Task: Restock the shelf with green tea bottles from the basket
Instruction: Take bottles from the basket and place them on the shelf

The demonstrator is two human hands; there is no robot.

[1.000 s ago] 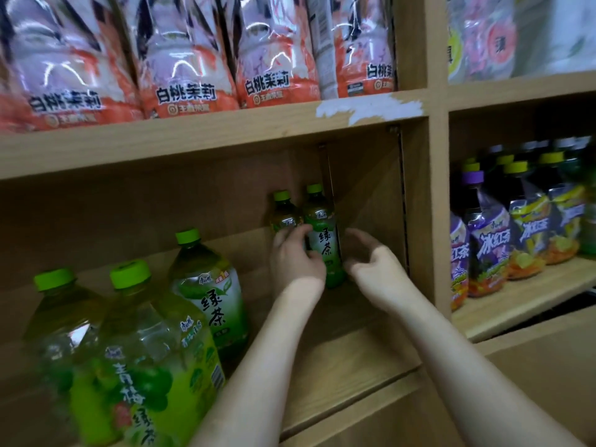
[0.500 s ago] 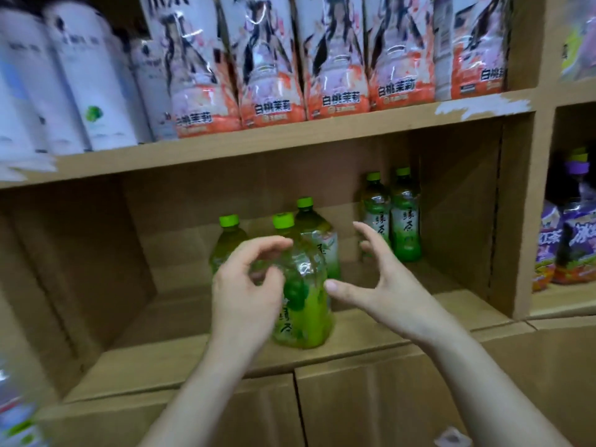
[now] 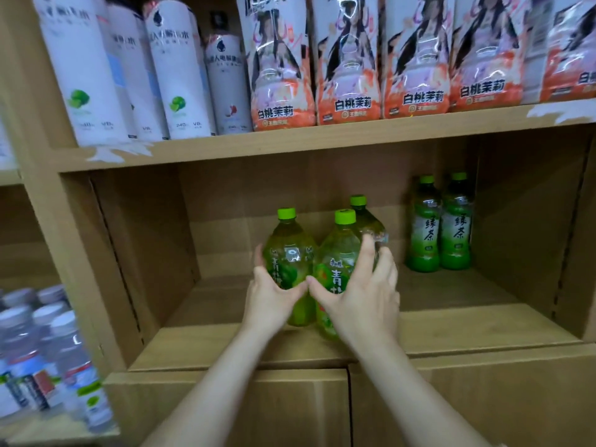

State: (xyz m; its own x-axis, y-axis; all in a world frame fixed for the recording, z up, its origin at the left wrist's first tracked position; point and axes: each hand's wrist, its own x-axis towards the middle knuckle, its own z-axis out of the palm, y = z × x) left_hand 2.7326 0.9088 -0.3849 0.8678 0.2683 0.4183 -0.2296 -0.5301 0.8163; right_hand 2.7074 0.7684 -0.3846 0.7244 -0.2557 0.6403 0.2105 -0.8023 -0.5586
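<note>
Three large green tea bottles with green caps stand grouped in the middle of the wooden shelf compartment (image 3: 451,327). My left hand (image 3: 269,296) grips the left large bottle (image 3: 290,250) from its left side, thumb across the front. My right hand (image 3: 362,296) wraps the right large bottle (image 3: 338,250), fingers up its right side. The third large bottle (image 3: 362,217) stands just behind them. Two small green tea bottles (image 3: 440,227) stand side by side at the back right. The basket is out of view.
The shelf above holds peach jasmine drink bottles (image 3: 354,59) and white bottles (image 3: 167,69). Water bottles (image 3: 48,350) fill the lower left compartment. Wooden dividers wall the compartment on both sides, and bare board lies left of the large bottles and ahead of the small ones.
Both hands left the small bottles at the back right, came forward and left, and closed around the two front large bottles. The view swung left and pulled back.
</note>
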